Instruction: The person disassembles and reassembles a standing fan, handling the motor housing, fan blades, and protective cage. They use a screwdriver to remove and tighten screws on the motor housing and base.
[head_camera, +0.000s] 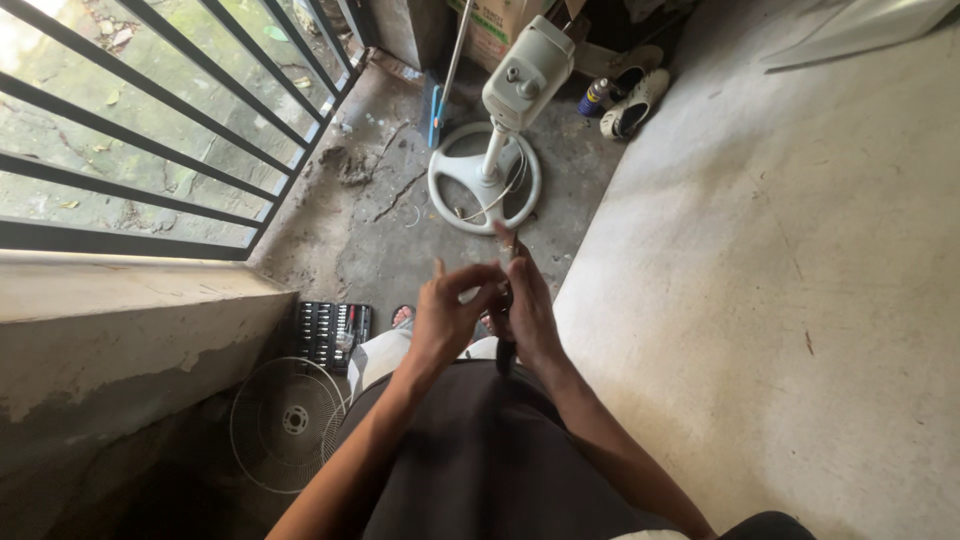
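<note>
Screwdriver (508, 300), slim and stiff, seemingly light: I am pinching its shaft between my left hand (445, 315) fingertips while my right hand (530, 315) is wrapping the dark handle.

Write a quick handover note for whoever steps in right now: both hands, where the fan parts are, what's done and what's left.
Left hand: fingertips at a slim dark tool, grip unclear.
Right hand: wrapped around that tool.
Fan stand: upright on the concrete floor, no grille or blades on its head, wires loose at the base.
Wire fan grille: off, lying by the low wall.
Socket set: open beside it.
Left: fan not reassembled.
</note>
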